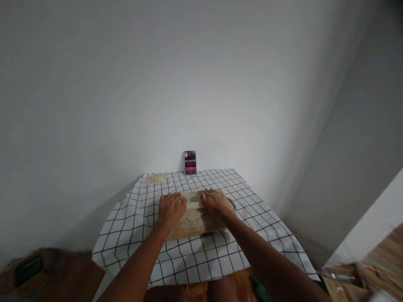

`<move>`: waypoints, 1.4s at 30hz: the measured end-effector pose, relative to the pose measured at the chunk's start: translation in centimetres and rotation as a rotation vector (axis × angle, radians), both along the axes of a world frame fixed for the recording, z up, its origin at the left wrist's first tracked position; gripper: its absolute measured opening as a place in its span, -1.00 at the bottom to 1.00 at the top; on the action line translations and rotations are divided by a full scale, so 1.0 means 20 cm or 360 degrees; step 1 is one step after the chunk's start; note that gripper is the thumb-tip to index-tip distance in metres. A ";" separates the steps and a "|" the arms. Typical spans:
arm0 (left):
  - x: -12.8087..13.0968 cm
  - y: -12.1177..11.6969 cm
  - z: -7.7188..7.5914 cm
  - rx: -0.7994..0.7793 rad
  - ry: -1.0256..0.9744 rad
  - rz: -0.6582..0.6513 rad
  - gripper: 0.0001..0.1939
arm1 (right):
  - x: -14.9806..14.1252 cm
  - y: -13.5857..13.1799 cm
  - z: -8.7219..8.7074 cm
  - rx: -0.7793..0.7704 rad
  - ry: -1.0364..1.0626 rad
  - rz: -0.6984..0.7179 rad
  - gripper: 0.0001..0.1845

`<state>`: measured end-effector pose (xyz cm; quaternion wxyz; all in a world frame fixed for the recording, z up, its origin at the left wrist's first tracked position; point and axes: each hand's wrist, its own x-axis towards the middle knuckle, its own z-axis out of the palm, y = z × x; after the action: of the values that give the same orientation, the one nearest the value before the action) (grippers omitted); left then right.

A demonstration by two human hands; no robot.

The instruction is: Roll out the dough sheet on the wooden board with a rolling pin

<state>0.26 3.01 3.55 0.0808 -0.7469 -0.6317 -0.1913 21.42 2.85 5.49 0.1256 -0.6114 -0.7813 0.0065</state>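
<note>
My left hand (171,207) and my right hand (214,200) are both closed over a pale rolling pin (192,200), one toward each end. The pin lies crosswise on a wooden board (186,230). Under and just in front of the pin, a flat piece of pale dough (192,214) shows on the board. My fingers hide the pin's ends. A curved rim of something greyish (231,204) peeks out at the board's right side, mostly covered by my right hand and wrist.
The board rests on a white checked tablecloth (191,260). Pale flattened pieces (155,178) lie at the back left. A blurred phone-like device (190,163) leans against the white wall (198,101). Boxes and clutter (353,283) sit on the floor at right, a carton (29,273) at left.
</note>
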 end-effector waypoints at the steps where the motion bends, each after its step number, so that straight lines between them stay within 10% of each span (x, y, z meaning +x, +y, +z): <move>1: 0.00 0.03 0.00 -0.0026 -0.0017 0.0028 -0.56 | 0.00 0.03 0.00 0.0003 0.0006 -0.0017 -0.50; 9: 0.00 0.11 -0.03 -0.0058 0.0007 0.0094 -0.48 | -0.03 0.16 0.01 -0.0048 0.0063 -0.0111 -0.52; 28: 0.00 -0.31 -0.03 0.0028 -0.0020 -0.0124 -0.42 | 0.02 -0.25 -0.15 0.0091 0.0235 -0.0075 -0.42; 42: 0.01 0.02 -0.02 -0.0004 -0.0043 -0.0143 -0.51 | 0.01 0.02 -0.06 0.0045 0.0085 -0.0078 -0.46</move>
<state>0.37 3.41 3.18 0.0626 -0.7719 -0.5989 -0.2040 21.54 3.24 4.28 0.1552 -0.6281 -0.7625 0.0087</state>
